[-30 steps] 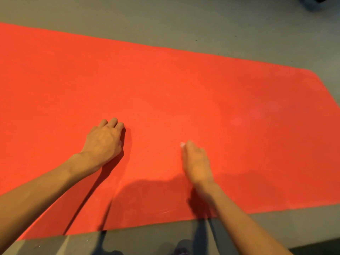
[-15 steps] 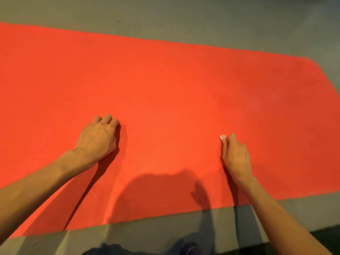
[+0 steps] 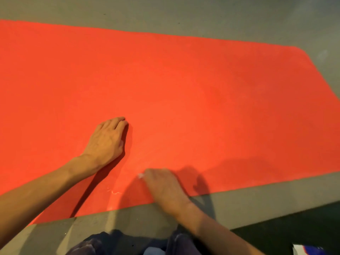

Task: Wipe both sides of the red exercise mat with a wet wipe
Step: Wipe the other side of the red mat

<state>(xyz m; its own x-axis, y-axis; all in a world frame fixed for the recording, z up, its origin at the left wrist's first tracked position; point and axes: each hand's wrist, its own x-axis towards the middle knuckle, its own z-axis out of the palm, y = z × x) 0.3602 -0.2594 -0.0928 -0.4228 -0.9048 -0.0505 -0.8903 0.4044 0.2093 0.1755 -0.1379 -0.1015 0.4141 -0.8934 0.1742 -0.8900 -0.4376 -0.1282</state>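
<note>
The red exercise mat lies flat on the grey floor and fills most of the view. My left hand rests palm down on the mat, fingers together, holding nothing. My right hand lies blurred near the mat's near edge, pressing a white wet wipe onto the mat. Only a small white corner of the wipe shows at the fingertips; the rest is hidden under the hand. A thin wet streak glints on the mat left of the right hand.
Grey floor surrounds the mat beyond its far and near edges. My dark-clothed knees are at the bottom. A white and blue packet pokes in at the bottom right, on a darker floor patch.
My right hand with the wipe swept right, then back left and toward the mat's near edge. The left hand stayed planted on the mat. The view tilted down.
</note>
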